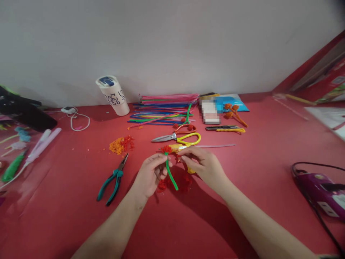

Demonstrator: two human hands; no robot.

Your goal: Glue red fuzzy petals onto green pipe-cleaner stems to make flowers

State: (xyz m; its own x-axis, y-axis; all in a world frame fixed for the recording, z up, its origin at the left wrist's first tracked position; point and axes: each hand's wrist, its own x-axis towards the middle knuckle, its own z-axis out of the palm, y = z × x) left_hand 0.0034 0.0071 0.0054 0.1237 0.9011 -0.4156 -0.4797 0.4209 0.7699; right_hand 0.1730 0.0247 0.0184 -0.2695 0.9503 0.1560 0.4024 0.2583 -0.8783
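A worker's left hand (pixel 152 174) and right hand (pixel 206 164) are bare, with slender fingers. Both the left forearm (pixel 114 225) and right forearm (pixel 257 216) are also bare, narrowing toward the wrists. A small, dark mark (pixel 139 207), its details blurred, dots the skin near the left wrist.

Scissors (pixel 175 137) lie on a cluttered red tabletop (pixel 258 172).
Behind them are colored pipe cleaners (pixel 161 108); to their right, a utility knife (pixel 222 127); left, orange and red clippings (pixel 118 145); front left, needle-nose pliers (pixel 118 173); back left, a white tumbler (pixel 116 100).
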